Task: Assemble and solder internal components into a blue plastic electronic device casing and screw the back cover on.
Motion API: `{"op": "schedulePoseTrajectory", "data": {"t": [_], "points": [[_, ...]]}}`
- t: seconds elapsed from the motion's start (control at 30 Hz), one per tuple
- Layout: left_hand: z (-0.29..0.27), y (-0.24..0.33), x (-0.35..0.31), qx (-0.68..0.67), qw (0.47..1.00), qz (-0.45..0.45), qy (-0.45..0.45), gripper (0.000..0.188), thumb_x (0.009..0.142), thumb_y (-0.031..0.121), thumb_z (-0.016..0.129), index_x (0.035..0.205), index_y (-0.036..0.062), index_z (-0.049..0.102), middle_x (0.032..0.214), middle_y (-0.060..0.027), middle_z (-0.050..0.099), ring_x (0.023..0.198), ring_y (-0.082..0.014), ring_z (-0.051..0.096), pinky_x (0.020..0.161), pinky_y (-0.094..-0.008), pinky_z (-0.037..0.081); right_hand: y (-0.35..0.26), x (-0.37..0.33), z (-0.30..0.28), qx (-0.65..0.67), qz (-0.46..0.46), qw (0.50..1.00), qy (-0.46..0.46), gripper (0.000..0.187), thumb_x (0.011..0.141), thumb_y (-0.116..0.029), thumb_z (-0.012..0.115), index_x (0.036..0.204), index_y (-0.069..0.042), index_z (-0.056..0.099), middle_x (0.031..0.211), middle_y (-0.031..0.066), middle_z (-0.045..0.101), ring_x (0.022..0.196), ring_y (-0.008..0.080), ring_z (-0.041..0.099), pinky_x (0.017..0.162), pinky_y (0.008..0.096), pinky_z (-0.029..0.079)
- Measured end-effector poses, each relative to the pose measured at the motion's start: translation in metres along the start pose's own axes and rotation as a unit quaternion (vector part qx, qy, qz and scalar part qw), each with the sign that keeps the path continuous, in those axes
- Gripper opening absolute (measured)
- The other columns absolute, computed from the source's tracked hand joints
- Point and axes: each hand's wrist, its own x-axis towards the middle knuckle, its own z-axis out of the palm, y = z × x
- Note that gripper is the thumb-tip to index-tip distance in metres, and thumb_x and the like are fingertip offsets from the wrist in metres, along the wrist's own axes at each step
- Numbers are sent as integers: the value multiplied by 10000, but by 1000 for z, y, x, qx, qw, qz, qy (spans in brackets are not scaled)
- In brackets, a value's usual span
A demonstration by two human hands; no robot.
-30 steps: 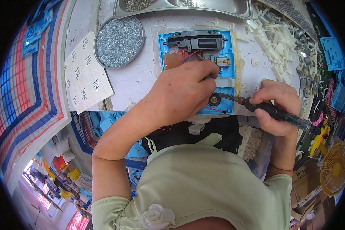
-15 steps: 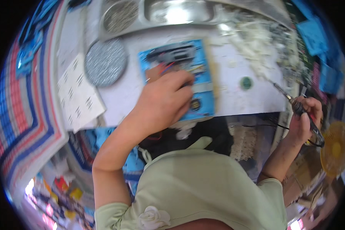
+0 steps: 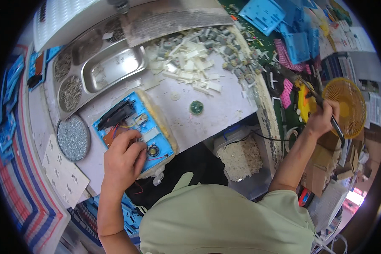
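Observation:
A blue plastic casing [image 3: 161, 158] lies at a tilt near the table's front edge. Inside it are a black part, wires, a brown board and a round black-rimmed part. My left hand [image 3: 125, 158] rests over its near left side, the fingers curled together at the brown board; what they pinch is hidden. Out to the right, past the table edge, my right hand [image 3: 324, 118] is closed around a soldering iron [image 3: 317, 96], which points up and left beside a yellow object [image 3: 304, 103]. A small round green piece [image 3: 196, 107] sits on the tabletop.
A steel compartment tray [image 3: 114, 70] with small metal pieces stands at the back left, above a round grey dish [image 3: 73, 138] and a marked card [image 3: 61, 175]. White and grey parts [image 3: 194, 63] are heaped at the back. A yellow basket [image 3: 344, 108] stands far right.
The view has swung right, so the table appears further left. My right hand has carried the soldering iron away from the table to the yellow object. My left hand stays at the casing.

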Motion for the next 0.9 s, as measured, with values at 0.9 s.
{"op": "schedulePoseTrajectory", "data": {"t": [0.9], "points": [[5, -6, -14, 53, 985, -9, 163, 353, 684, 145, 779, 1036, 138, 743, 1095, -47, 604, 986, -255, 569, 904, -435, 382, -153, -184, 249, -50, -162, 817, -551, 228, 787, -246, 774, 755, -72, 632, 755, 74, 648, 753, 291, 634, 662, 409, 516]]}}
